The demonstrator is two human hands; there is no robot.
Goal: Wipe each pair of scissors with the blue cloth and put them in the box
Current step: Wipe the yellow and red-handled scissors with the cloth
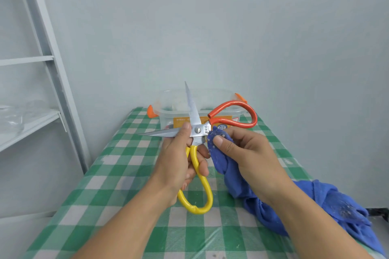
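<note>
Left hand curls round the scissors at the yellow handle, thumb on a blade; the blades gape, held up before the box. Right hand pinches the cloth at the pivot. A slip could nick that thumb.

scissors: 1 pair, centre | blue cloth: 1, lower right | box: 1, centre | orange latches: 2 | hands: 2, left hand, right hand | table: 1 | shelf unit: 1, left
</note>
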